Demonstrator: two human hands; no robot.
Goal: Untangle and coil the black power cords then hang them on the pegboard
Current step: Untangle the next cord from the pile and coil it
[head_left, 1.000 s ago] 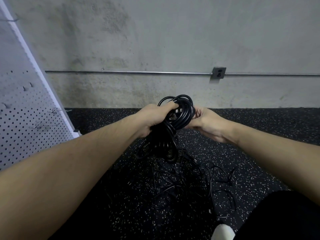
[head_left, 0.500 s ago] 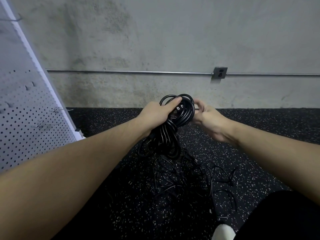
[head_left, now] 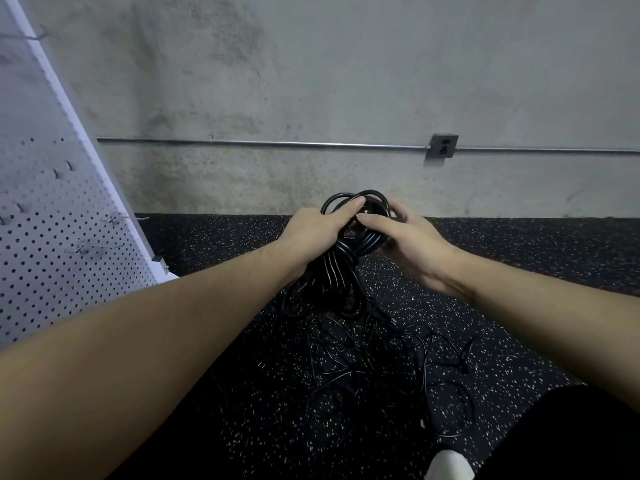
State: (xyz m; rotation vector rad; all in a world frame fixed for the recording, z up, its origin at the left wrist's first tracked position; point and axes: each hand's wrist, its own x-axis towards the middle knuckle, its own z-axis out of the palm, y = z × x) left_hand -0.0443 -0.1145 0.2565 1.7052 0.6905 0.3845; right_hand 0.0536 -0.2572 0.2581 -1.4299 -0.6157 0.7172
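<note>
**On the speckled floor, a black coil held in two hands**

At the bottom edge of the view, a white shoe toe (head_left: 449, 465) shows beside a dark trouser leg (head_left: 568, 434); just beyond them a loose tangle of thin black cords (head_left: 374, 358) sprawls over the black speckled floor (head_left: 214, 393), its loops crossing one another so that single cords cannot be followed; two bare forearms reach out over this heap; the left hand (head_left: 311, 230) grips the coiled black power cord (head_left: 360, 244) from the left, fingers curled round the bundle and the forefinger laid straighter across its upper loops; the right hand (head_left: 412, 242) meets the coil from the right, its thumb extended over the top strands and touching them, the fingers bent round the far side where they are partly hidden, so how firmly it holds cannot be told; the coil hangs in the air between the hands, its lower turns trailing down into the tangle on the floor; off to the left stands the white pegboard (head_left: 52, 258), tilted in the wide lens, with several metal hooks (head_left: 93, 245) sticking out and nothing seen hanging on them; farthest away rises a grey concrete wall (head_left: 329, 81), along which a thin metal conduit (head_left: 263, 143) runs level to a grey outlet box (head_left: 443, 150)
</note>
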